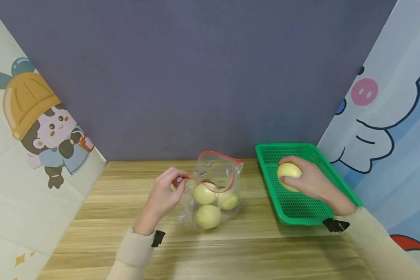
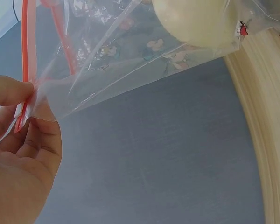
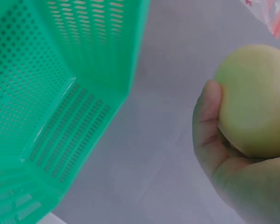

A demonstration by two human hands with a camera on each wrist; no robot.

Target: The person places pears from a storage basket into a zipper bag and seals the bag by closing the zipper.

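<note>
A clear zip bag (image 1: 215,167) with a red zip rim stands on the table, its mouth open at the top. Several pale yellow, round fruits (image 1: 208,216) lie inside it. My left hand (image 1: 162,193) pinches the left corner of the rim between thumb and fingers; in the left wrist view the thumb presses on the red zip strip (image 2: 25,56). Over the green basket (image 1: 283,216), my right hand (image 1: 311,179) grips another pale yellow fruit (image 1: 289,171). The right wrist view shows this fruit (image 3: 254,100) with fingers curled round it, beside the basket wall (image 3: 95,70).
The perforated basket stands on the right of the wooden table (image 1: 126,202), close to the back panel (image 1: 182,85). Cartoon-printed curtains (image 1: 399,116) hang at both sides.
</note>
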